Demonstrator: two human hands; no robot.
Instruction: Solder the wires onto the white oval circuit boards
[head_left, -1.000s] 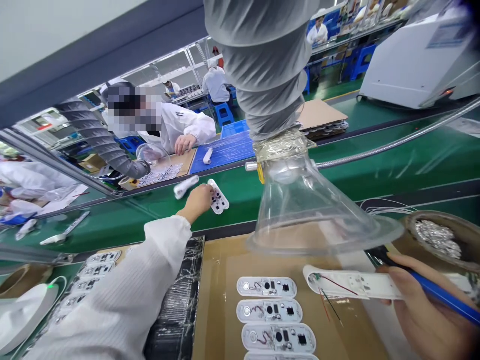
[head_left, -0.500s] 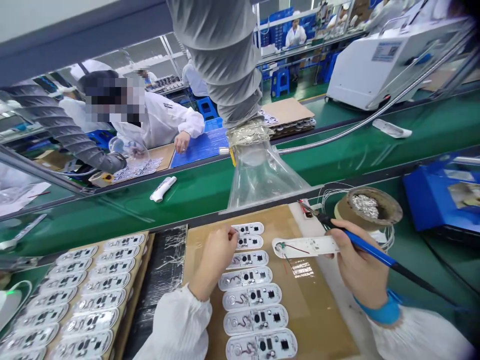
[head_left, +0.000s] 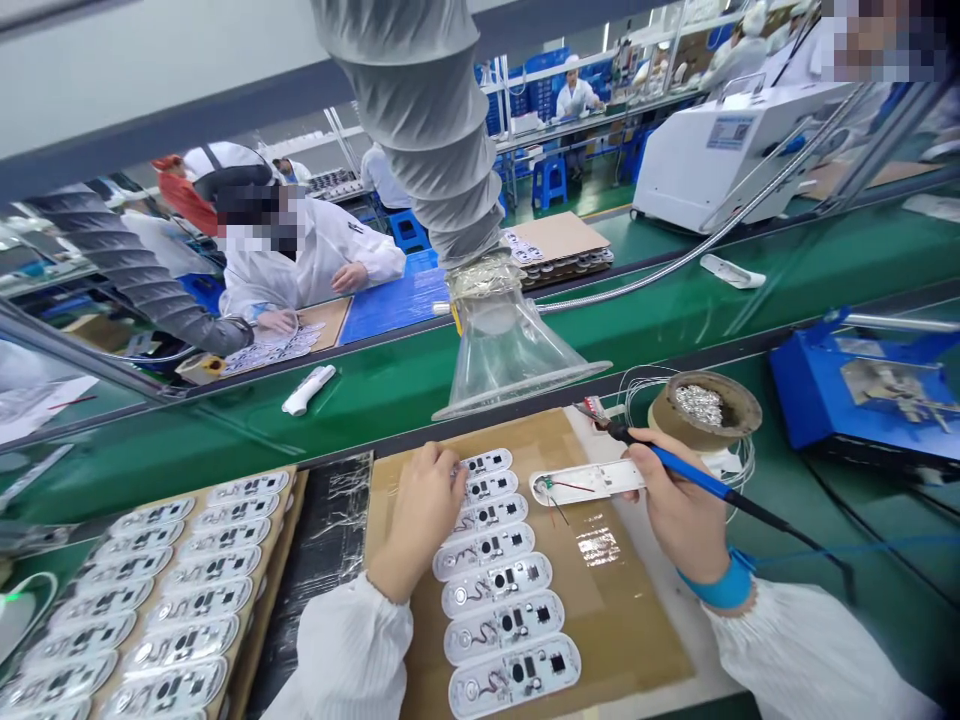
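- The left hand point(head_left: 420, 510) is covering the left ends of the top circuit boards point(head_left: 491, 487).
- The right hand point(head_left: 679, 515), gripping the soldering iron point(head_left: 690, 473), is hiding one end of the white housing point(head_left: 589, 482).

bright even overhead light, wide-angle bending at edges, corners blurred.

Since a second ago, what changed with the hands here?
Left hand drew back from the green conveyor belt to the top of the column of white oval circuit boards on the brown cardboard sheet. Right hand kept gripping the blue-handled soldering iron.
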